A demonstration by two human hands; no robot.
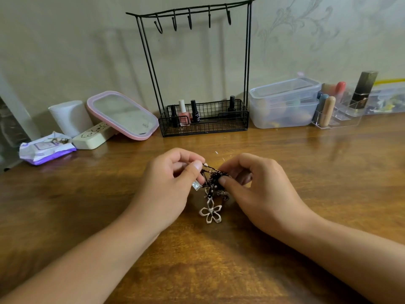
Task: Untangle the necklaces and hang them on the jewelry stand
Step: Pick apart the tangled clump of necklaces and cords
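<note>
A small knot of tangled necklaces (215, 178), made of thin dark cord and fine gold-toned chain, is held just above the brown wooden tabletop (285, 163), between the two hands and well in front of the black wire jewelry stand (247, 62). A strand of dark cord is pinched between thumb and forefinger of the left hand (173, 181), while the dense middle of the knot is gripped by the curled fingertips of the right hand (252, 183). A white flower-shaped pendant (210, 212) hangs below the knot, and a small silvery square charm (196, 185) shows beside the left thumb.

The bundle is judged to be very light and entirely limp. The fine chain is likely to be slippery and easily kinked or snapped if pulled hard, so single strands are best taken close to the knot and eased loose, not tugged by the pendants. The five hooks (189, 21) on the stand's top bar carry nothing yet.

No readable writing is made out; labels on the nail polish bottles (195, 115) in the stand's basket, and on the purple wipes packet (47, 149), are too small to read.
</note>
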